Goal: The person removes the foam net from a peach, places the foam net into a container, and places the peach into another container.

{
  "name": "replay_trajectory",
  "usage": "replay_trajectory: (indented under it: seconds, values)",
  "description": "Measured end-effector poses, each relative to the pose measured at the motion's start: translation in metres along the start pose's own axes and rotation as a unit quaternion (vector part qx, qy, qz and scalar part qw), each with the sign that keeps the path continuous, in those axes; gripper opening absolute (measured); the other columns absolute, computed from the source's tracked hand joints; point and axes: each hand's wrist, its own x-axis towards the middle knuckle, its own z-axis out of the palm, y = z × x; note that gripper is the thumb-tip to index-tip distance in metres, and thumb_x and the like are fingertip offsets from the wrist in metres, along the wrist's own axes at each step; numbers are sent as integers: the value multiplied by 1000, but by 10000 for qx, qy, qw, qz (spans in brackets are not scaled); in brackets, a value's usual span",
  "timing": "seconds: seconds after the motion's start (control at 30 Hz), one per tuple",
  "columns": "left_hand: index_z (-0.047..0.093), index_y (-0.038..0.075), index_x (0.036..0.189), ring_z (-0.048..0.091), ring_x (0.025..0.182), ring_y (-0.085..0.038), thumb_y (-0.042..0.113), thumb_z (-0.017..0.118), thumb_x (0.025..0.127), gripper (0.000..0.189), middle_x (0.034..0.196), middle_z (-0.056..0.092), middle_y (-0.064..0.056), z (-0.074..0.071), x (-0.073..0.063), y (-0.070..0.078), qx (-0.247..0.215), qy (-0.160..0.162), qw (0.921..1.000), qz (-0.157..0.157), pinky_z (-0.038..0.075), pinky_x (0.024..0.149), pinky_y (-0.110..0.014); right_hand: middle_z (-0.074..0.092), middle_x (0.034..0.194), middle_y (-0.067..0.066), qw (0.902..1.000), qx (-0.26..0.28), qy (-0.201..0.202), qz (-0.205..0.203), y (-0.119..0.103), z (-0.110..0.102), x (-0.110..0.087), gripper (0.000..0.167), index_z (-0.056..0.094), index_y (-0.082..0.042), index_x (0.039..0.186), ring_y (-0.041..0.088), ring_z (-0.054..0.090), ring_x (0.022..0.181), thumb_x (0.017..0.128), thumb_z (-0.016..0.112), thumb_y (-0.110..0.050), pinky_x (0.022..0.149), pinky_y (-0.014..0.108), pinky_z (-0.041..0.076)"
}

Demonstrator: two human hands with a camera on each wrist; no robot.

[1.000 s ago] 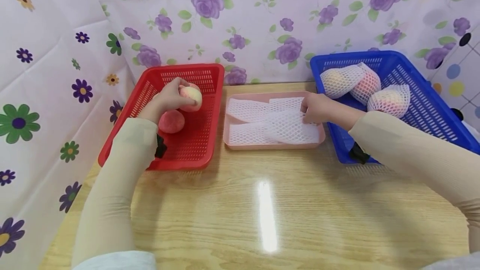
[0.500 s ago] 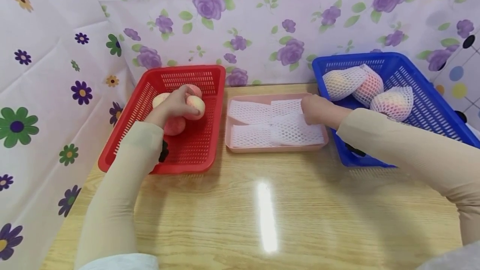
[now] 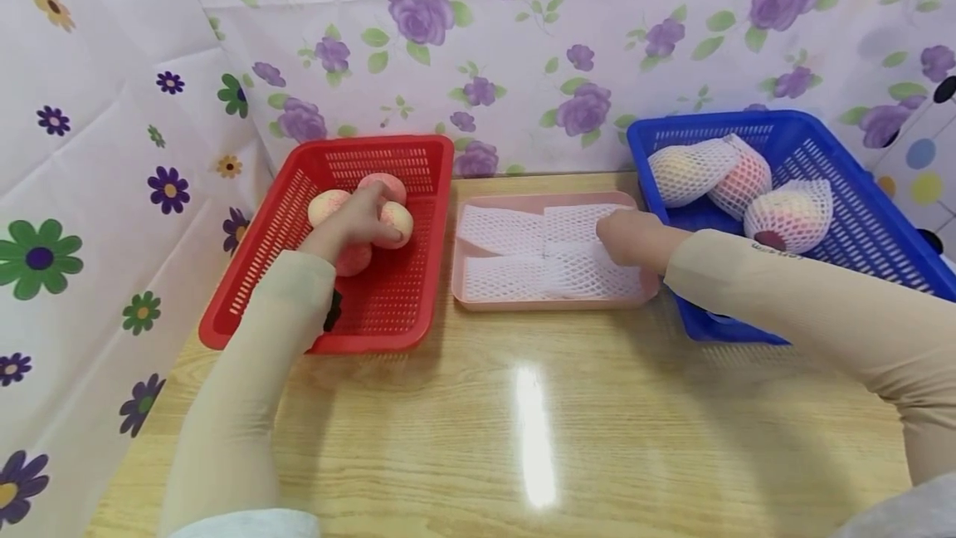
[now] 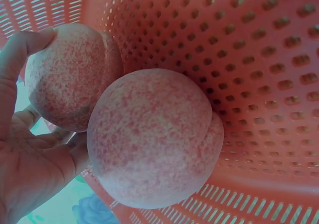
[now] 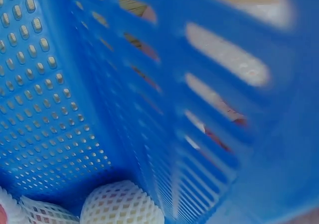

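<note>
In the red basket [image 3: 388, 314] at left, my left hand [image 3: 357, 218] holds a yellow-pink peach [image 3: 398, 222]. The left wrist view shows the thumb and fingers on either side of this peach [image 4: 75, 77], with another peach [image 4: 154, 139] close beside it. Other peaches lie around the hand, a pale peach [image 3: 325, 204] among them. My right hand [image 3: 635, 241] is over the right end of a pink tray [image 3: 553, 305], at the white foam nets [image 3: 590, 268]. Its fingertips are hidden in the head view, and the blue basket's wall blocks the right wrist view.
A blue basket [image 3: 859, 214] stands right of the tray, under my right forearm. It contains netted peaches, including one netted peach [image 3: 790, 214] near its middle. The wooden table [image 3: 448, 422] runs up to a flowered cloth [image 3: 523, 48] behind the containers.
The right hand has turned so its fingers no longer show, and the net it lifted now lies flatter. My left hand has shifted slightly right and down, still at the peach.
</note>
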Motion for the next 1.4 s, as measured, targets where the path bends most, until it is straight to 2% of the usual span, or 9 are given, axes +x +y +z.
replay_trajectory:
  seconds: [0.13,0.27,0.53,0.7,0.83,0.97,1.1,1.3,1.4]
  values:
    - [25,3,144,37,120,-31,8,68,82,76,138,36,-19,3,-3,1,-239,-176,9992,-276,35,105,-49,64,94,19,10000,28,-43,-15,0,3,-1,13,59,2,100,25,54,77,90,53,-3,71,47,56]
    - [17,8,150,32,131,-29,11,70,83,85,147,30,-16,4,-6,2,-203,-241,9985,-440,30,111,-53,63,92,18,10000,41,-27,-65,-1,4,-2,12,59,2,97,25,55,78,87,59,-6,74,50,56]
    - [15,13,152,32,130,-30,14,70,83,88,148,30,-14,3,-8,5,-119,-229,9982,-547,28,111,-55,63,90,16,9998,145,51,-103,1,-2,-5,19,57,3,96,25,56,78,83,67,-6,83,46,54]
    - [20,7,149,35,126,-32,12,69,82,83,145,32,-19,5,-5,4,106,-215,9991,-360,29,110,-53,65,86,15,9988,150,321,-345,4,-5,-4,22,60,4,92,25,60,77,79,72,-9,81,43,54]
    - [24,5,146,35,124,-32,11,70,79,82,144,31,-21,7,-2,4,211,-223,9990,-334,31,109,-51,67,90,16,9976,395,365,-428,6,-7,-6,22,62,3,91,28,62,83,78,74,-10,83,43,53]
    - [26,3,144,34,127,-34,14,72,80,80,145,29,-24,8,0,5,510,-238,9978,-345,29,110,-51,67,92,15,9948,791,394,-510,7,-9,-13,22,63,4,92,27,60,84,79,73,-10,83,43,51]
    - [27,4,144,32,131,-35,14,73,81,79,146,29,-24,7,-2,8,692,-262,9965,-393,27,112,-53,67,98,15,9915,930,613,-674,7,-14,-21,24,64,4,96,29,60,91,81,73,-14,86,45,50]
    - [28,4,143,35,126,-34,14,76,79,80,141,33,-22,5,-7,17,737,-217,9959,-482,28,111,-54,64,112,17,9923,701,936,-415,5,-18,-29,34,64,-1,107,35,60,99,83,72,-23,82,53,51]
    - [28,3,143,36,124,-35,13,76,79,81,141,31,-23,5,-7,20,808,-173,9952,-528,31,110,-54,61,116,21,9912,482,1173,-370,6,-17,-32,38,64,-3,112,39,59,101,83,72,-26,79,56,52]
